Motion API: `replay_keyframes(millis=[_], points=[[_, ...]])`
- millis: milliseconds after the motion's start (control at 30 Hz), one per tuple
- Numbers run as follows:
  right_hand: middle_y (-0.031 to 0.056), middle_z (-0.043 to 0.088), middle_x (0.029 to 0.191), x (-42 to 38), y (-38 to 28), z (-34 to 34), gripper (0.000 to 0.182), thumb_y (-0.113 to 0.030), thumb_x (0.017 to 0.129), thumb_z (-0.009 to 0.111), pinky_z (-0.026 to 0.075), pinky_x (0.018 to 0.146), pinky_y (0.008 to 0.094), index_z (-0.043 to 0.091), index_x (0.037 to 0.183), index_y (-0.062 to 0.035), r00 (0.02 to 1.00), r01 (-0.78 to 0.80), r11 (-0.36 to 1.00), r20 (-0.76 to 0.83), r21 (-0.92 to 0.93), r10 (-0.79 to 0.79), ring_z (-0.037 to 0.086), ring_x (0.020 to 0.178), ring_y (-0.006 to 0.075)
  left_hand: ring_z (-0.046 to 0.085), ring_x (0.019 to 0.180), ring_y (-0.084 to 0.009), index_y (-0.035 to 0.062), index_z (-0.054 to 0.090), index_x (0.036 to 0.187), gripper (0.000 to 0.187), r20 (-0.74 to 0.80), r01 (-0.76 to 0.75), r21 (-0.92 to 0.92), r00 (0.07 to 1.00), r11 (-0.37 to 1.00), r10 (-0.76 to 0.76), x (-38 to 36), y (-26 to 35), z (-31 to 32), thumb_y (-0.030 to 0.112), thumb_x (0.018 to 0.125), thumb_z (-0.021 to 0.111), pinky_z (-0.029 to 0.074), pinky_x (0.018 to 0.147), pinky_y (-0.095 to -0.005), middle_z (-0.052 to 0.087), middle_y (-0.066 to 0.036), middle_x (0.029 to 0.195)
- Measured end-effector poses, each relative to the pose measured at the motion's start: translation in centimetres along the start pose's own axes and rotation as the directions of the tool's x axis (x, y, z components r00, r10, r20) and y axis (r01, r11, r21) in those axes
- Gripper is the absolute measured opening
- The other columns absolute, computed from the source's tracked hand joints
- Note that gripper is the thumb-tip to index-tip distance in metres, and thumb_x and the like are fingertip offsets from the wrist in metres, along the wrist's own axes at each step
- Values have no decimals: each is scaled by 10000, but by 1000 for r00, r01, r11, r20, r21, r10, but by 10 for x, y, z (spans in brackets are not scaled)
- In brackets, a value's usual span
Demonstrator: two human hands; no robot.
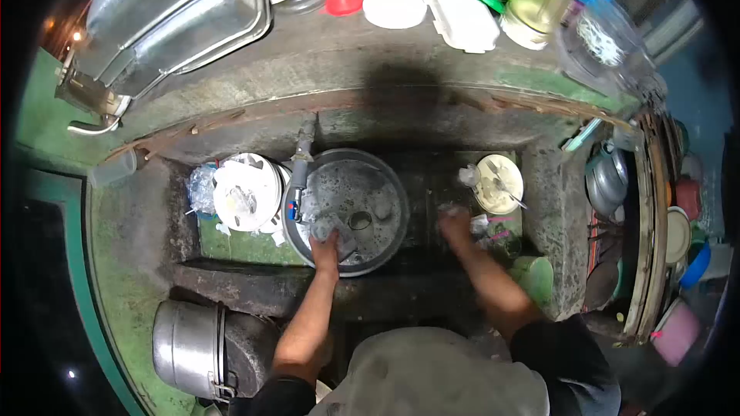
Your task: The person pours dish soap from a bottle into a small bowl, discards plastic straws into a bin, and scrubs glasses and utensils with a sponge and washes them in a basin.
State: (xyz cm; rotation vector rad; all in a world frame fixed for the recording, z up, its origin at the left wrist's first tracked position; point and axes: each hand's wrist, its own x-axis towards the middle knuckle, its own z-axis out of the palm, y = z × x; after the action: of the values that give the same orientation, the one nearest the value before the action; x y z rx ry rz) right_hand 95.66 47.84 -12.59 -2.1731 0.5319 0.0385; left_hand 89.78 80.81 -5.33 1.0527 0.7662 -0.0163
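Head view of a concrete sink (555, 223). The left hand (325, 253) grasps a translucent, pale object (338, 234) within the outline of a round, grey basin (404, 206) of sudsy water. The right hand (455, 225), blurred, its contents indistinct, lies near a round, cream-coloured plate (515, 171). Stacked round, white dishes (223, 191) stand left of the basin.

Your left grip (327, 249) is at the near side of the basin (398, 219), with the tap (299, 181) ahead and slightly left, the stacked plates (225, 194) farther left and the pot (183, 347) behind to the left. Your right grip (453, 223) is right of the basin; ahead and right lies a plate (516, 174) bearing cutlery (518, 199), and behind to the right a cup (537, 280).
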Motion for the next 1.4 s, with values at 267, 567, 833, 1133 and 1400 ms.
replay_keyframes(millis=[267,567,833,1133,1400], points=[[237,684,957,136,61,-14,361,-239,843,613,527,650,455,613,1100,14,889,-446,883,47,-143,456,684,783,350,478,1259,-348,14,50,1521,1051,-188,-8,665,966,747,178,44,-64,-54,182,790,787,390,1047,-420,447,-269,1388],[288,661,971,64,-28,-59,382,-229,829,681,503,777,497,624,1081,52,969,248,822,144,-512,-202,637,932,456,452,1252,-448,55,333,1464,727,342,-476,799,862,368,373,-13,7,-58,47,810,653,390,1055,-481,326,-259,1477],[253,673,940,-95,-212,-67,354,-308,862,673,507,793,460,660,1057,-13,330,476,877,937,-57,-118,666,917,385,473,1274,-328,72,346,1435,869,495,-595,575,799,562,340,-111,54,-16,192,732,843,415,1048,-435,387,-159,1457],[193,618,1246,-146,-317,26,551,-392,889,640,456,974,389,544,1322,-65,308,413,893,896,177,-320,586,1162,356,493,980,-247,38,344,1138,766,-197,-293,884,471,363,860,-59,209,-200,213,623,883,440,887,-364,445,-110,1046],[219,675,1117,-105,-207,-14,462,-326,892,661,532,849,398,619,1210,5,448,363,916,894,-170,-12,696,946,315,548,1149,-330,141,539,1237,690,76,113,968,717,-224,693,71,384,-244,221,630,857,370,1024,-473,605,-120,1181]])
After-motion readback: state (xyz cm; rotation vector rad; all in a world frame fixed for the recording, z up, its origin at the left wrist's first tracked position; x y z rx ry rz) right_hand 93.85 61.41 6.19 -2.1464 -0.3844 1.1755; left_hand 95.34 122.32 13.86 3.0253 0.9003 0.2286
